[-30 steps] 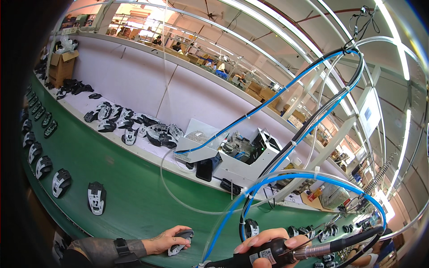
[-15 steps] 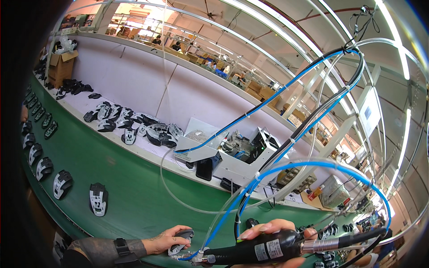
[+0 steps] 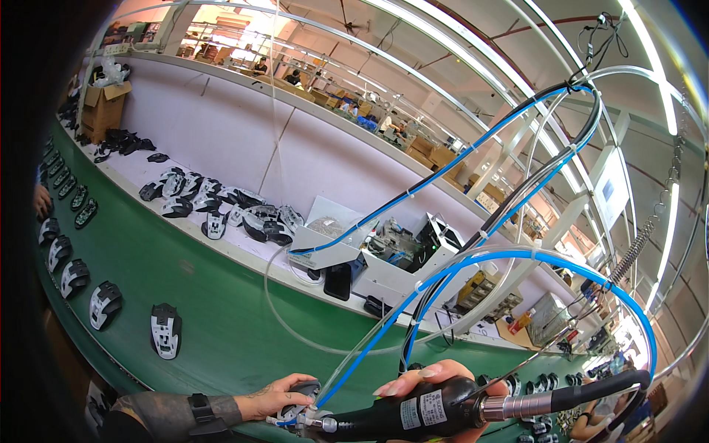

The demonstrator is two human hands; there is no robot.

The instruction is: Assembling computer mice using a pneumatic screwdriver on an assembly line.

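a: in the head view, where is the grey mouse shell (image 3: 304, 387) lying?
b: at nine o'clock from the right hand (image 3: 443, 371), which is gripping a black power driver (image 3: 413, 415); the shell's long axis is pointing roughly one-to-seven.
a: and which hand is sitting nearer?
b: the left hand (image 3: 275, 397); it is pinching the shell.
a: what is differing from half a second ago?
b: the driver's nose (image 3: 325, 424) is sitting further toward nine o'clock, overlapping the shell's lower end; contact isn't showing clearly.
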